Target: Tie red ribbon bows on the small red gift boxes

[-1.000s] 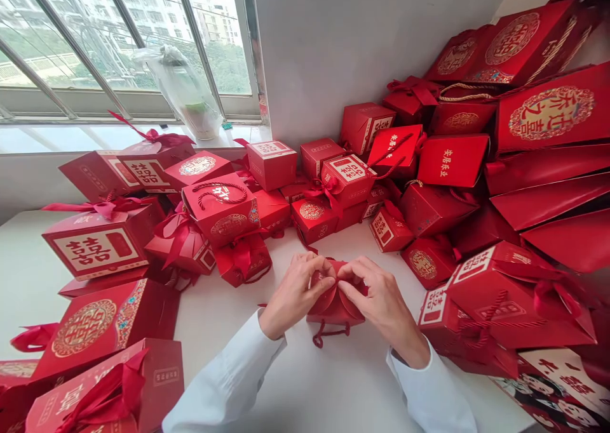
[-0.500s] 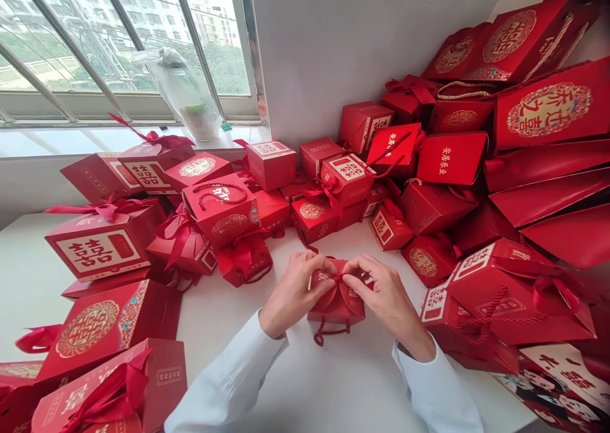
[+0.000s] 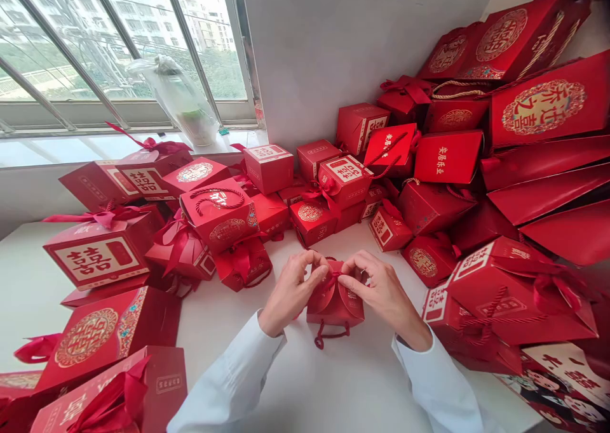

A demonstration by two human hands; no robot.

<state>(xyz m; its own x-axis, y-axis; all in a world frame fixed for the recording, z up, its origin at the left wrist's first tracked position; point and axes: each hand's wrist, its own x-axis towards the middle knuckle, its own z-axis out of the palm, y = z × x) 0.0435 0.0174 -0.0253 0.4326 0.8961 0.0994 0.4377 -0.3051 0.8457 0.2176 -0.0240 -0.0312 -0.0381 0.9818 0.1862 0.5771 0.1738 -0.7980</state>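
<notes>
A small red gift box (image 3: 334, 312) stands on the table before me, with round flaps folded over its top and a twisted cord handle (image 3: 332, 338) hanging at its near side. A thin red ribbon (image 3: 335, 275) gathers at the middle of its top. My left hand (image 3: 296, 288), thumb and forefinger brought together, pinches the ribbon just left of the knot. From the other side my right hand (image 3: 384, 296) pinches it at the knot with thumb and fingers. The ribbon's ends are mostly hidden by the fingers.
Red gift boxes crowd the table (image 3: 210, 363): a stacked group with a ribboned box (image 3: 98, 246) on the left, several behind, and more with large gift bags (image 3: 548, 106) on the right. A plastic-wrapped cup (image 3: 193, 119) stands on the windowsill (image 3: 86, 148).
My left hand has shifted slightly left, away from the knot, widening the gap between the hands. My right hand stays nearly where it was. The view has moved a little.
</notes>
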